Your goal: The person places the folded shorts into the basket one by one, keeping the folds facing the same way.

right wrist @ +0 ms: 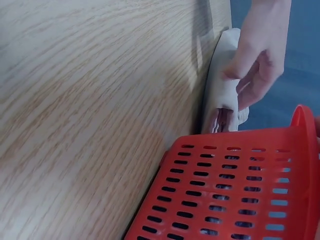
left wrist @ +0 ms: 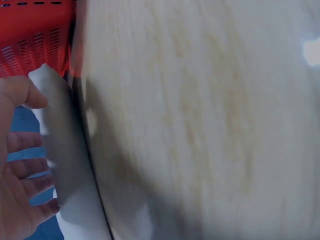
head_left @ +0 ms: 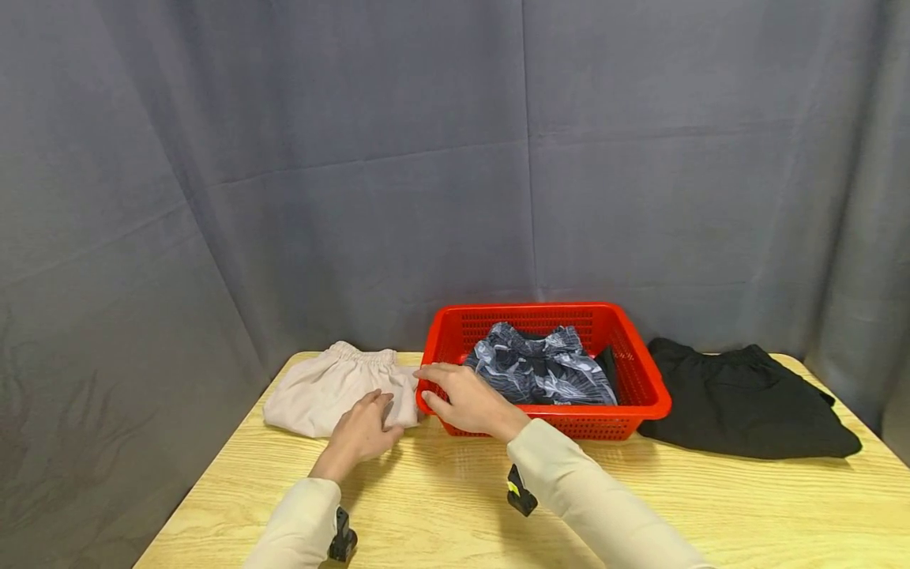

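Listing from largest to smallest. Grey curtain (head_left: 398, 158): one, hung behind everything, probably to close off the background. Table (head_left: 441, 514): one, light wood grain, bearing all the goods. Red basket (head_left: 590, 412): one, perforated plastic, standing upright near the table's far edge; its place between two garments likely puts either side within reach. Black garment (head_left: 746, 399): one, laid flat just right of the basket, apparently spread that way to keep its shape. Pale garment (head_left: 313, 395): one, elastic waistband towards the curtain, lying left of the basket, close by its wall; the left wrist view shows a thick, rounded near edge, which suggests layers. Patterned garment (head_left: 533, 367): one, dark with pale leaf-like figures, loosely bunched inside the basket, whose walls contain it. Sleeves: two, cream, reaching in from the near side. Right hand (head_left: 469, 399): grasping the basket's rim at the left front corner, fingers over the edge, seemingly to steady it. Left hand (head_left: 365, 427): unclenched, fingers extended and spread over the pale garment, thumb apart, grasping nothing; perhaps laid so to smooth or locate the cloth. Wrist cameras: two, black, strapped beneath the wrists, presumably to face each hand's work.
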{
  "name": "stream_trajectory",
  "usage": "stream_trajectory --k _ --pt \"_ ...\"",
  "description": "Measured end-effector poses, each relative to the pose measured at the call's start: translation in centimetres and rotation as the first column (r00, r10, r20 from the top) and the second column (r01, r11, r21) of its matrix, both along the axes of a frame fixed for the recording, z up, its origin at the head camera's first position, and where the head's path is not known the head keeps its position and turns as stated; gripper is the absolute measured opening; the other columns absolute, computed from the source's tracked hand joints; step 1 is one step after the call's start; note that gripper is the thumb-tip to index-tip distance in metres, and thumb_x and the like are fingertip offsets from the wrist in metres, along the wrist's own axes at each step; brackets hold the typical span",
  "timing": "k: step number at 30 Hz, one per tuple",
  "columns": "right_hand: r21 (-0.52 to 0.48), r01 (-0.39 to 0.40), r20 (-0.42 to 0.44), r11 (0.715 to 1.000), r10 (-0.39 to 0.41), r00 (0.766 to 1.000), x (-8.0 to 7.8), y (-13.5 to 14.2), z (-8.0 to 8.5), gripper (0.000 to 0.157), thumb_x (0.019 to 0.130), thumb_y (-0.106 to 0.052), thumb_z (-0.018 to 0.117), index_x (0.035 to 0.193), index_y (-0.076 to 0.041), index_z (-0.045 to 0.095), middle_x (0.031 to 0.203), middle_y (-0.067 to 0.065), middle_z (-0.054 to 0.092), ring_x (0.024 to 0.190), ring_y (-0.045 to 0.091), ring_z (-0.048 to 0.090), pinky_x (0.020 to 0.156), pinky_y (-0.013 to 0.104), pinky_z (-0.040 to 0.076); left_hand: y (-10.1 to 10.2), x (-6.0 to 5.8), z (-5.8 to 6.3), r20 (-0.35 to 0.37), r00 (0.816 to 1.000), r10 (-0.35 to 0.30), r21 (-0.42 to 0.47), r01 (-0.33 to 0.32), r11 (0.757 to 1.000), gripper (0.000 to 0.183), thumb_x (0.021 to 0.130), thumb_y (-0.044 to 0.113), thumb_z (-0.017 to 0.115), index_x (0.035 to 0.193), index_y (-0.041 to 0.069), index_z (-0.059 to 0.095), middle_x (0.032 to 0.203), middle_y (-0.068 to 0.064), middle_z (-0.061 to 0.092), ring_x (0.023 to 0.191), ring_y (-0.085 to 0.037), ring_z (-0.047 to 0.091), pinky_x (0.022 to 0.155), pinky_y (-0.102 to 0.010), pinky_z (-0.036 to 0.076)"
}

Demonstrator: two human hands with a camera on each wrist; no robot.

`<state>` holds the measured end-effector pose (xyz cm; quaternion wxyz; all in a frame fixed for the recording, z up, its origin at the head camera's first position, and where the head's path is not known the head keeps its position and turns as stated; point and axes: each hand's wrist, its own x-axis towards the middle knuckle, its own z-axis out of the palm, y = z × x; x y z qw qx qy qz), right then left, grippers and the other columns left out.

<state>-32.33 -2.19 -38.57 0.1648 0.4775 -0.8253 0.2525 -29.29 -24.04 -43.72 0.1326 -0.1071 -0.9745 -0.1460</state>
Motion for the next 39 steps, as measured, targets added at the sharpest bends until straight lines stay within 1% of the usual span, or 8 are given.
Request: stream_trajectory --k 3,8,13,18,23,30,34,39 --pt "0.011 -0.012 0.003 1.0 0.012 1.0 -0.1 0.2 -0.2 0.036 0.094 -0.012 0.057 0.128 -0.001 0.061 0.128 0.012 0.06 0.122 0.025 0.053 0.102 0.036 0.039 -0.1 0.0 -0.4 0.033 0.999 -0.007 -0.023 0.007 1.0 0.057 0.08 0.024 0.069 0.127 -0.006 0.057 0.132 -0.029 0.05 0.124 -0.04 0.047 0.097 -0.056 0.039" --pt "0.04 -0.023 0.011 0.999 0.022 1.0 -0.2 0.4 -0.4 0.035 0.096 -0.013 0.055 0.128 -0.003 0.062 0.129 0.014 0.059 0.124 0.026 0.052 0.103 0.037 0.038 -0.1 -0.2 -0.9 0.057 0.998 -0.013 -0.014 0.014 1.0 0.059 0.079 0.021 0.072 0.129 -0.007 0.055 0.134 -0.029 0.049 0.126 -0.041 0.045 0.098 -0.062 0.035" --pt "0.077 -0.035 0.005 0.996 0.035 0.999 -0.3 0.3 -0.7 0.033 0.098 -0.014 0.051 0.126 -0.002 0.064 0.13 0.017 0.058 0.125 0.026 0.051 0.103 0.037 0.038 -0.2 -0.3 -1.0 0.075 0.997 -0.031 -0.006 0.031 0.999 0.056 0.08 0.013 0.073 0.129 -0.007 0.056 0.131 -0.029 0.052 0.124 -0.041 0.047 0.098 -0.059 0.036" --pt "0.064 -0.056 -0.012 0.996 0.057 0.998 -0.4 0.2 -0.6 0.033 0.098 -0.013 0.051 0.125 0.001 0.064 0.129 0.019 0.058 0.123 0.027 0.053 0.103 0.037 0.038 -0.3 -0.4 -0.6 0.116 0.993 -0.037 -0.002 0.037 0.999 0.047 0.082 0.004 0.072 0.126 -0.007 0.058 0.124 -0.023 0.059 0.115 -0.04 0.055 0.093 -0.051 0.044" --pt "0.065 -0.053 0.002 0.997 0.053 0.999 -0.3 0.2 -0.4 0.033 0.098 -0.013 0.051 0.126 0.0 0.063 0.13 0.019 0.058 0.123 0.027 0.053 0.102 0.037 0.039 -0.2 -0.5 -0.3 0.17 0.985 -0.021 0.014 0.019 1.0 0.041 0.086 0.001 0.066 0.126 -0.004 0.059 0.119 -0.02 0.063 0.111 -0.038 0.058 0.089 -0.05 0.047" --pt "0.074 -0.036 0.025 0.997 0.035 0.999 -0.2 0.1 0.0 0.034 0.098 -0.014 0.051 0.127 -0.001 0.063 0.131 0.018 0.057 0.124 0.026 0.052 0.102 0.037 0.039 -0.1 -0.5 -0.1 0.163 0.984 -0.068 0.042 0.062 0.997 0.038 0.085 -0.004 0.065 0.122 -0.006 0.059 0.118 -0.022 0.063 0.11 -0.039 0.058 0.091 -0.049 0.046" --pt "0.079 -0.025 0.034 0.997 0.022 0.999 -0.2 0.1 0.0 0.034 0.098 -0.015 0.051 0.128 -0.002 0.063 0.132 0.017 0.056 0.125 0.025 0.051 0.103 0.036 0.038 0.1 -0.1 0.2 0.187 0.978 -0.089 0.026 0.086 0.996 0.038 0.083 -0.004 0.068 0.12 -0.005 0.06 0.115 -0.02 0.064 0.11 -0.042 0.057 0.092 -0.049 0.045" --pt "0.067 -0.032 0.038 0.997 0.03 0.999 -0.1 0.0 -0.1 0.034 0.097 -0.013 0.052 0.126 0.0 0.063 0.131 0.019 0.057 0.123 0.027 0.053 0.101 0.038 0.04 0.3 0.9 0.9 0.235 0.967 -0.098 0.001 0.1 0.995 0.04 0.08 -0.004 0.07 0.119 -0.004 0.061 0.112 -0.017 0.065 0.109 -0.046 0.055 0.092 -0.052 0.044"
